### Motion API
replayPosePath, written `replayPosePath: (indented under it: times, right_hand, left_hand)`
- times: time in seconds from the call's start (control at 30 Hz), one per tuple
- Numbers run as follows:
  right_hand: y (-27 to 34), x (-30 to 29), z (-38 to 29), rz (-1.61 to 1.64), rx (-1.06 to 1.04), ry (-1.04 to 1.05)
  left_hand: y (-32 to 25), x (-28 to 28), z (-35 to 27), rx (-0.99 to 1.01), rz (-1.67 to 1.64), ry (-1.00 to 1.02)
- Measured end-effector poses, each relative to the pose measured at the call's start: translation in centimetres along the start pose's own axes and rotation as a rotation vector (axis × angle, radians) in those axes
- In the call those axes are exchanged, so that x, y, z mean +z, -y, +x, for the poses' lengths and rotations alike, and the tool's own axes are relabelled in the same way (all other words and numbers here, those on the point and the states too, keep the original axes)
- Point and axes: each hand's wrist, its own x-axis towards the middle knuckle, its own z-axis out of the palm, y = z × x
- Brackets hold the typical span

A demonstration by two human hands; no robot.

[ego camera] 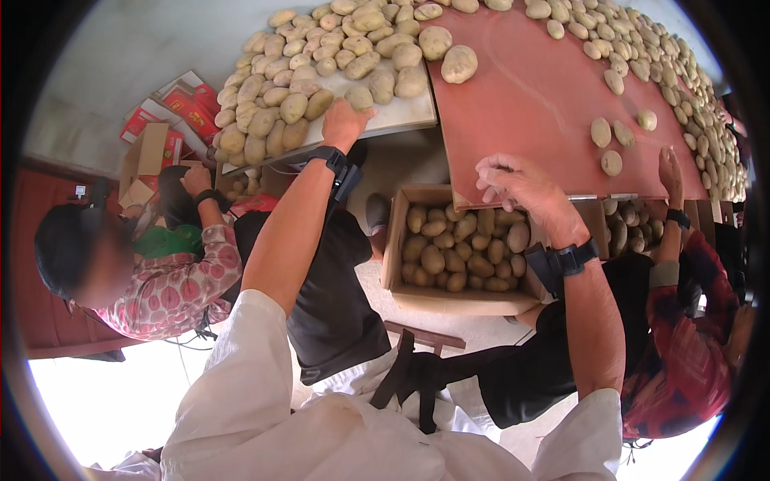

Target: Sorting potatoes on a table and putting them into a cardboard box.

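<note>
My left hand reaches to the front edge of the pale tabletop, its fingers at a potato beside a large heap of potatoes. Whether it grips that potato cannot be told. My right hand hovers near the front left corner of the red tabletop, fingers apart and slightly curled, with nothing seen in it. Below and between my hands stands an open cardboard box holding many potatoes. Both my wrists carry black straps with a device.
Loose potatoes lie on the red tabletop, with a long heap along its far right side. Co-workers sit close on both sides; one's hand is at the table's right. Red and white cartons stand at the left. A second potato box is at right.
</note>
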Motion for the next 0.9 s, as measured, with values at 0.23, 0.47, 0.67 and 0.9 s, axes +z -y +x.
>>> replayPosePath:
  times: [0.23, 0.47, 0.67, 0.9]
  right_hand:
    - [-0.1, -2.2, -0.8, -0.018, -0.041, -0.041]
    - [1.1, -3.3, -3.1, 0.017, -0.17, -0.212]
    - [3.3, -3.4, -6.4, 0.255, -0.185, -0.232]
    - [4.5, -3.5, -10.1, 0.231, -0.252, -0.277]
  left_hand:
    - [1.2, -0.3, -0.7, 0.068, 0.072, 0.129]
    - [-0.4, -2.8, -6.1, 0.131, 0.114, 0.178]
    - [-1.5, 1.4, -16.3, 0.248, 0.06, 0.652]
    - [0.5, 15.6, -23.4, 0.317, 0.214, 0.857]
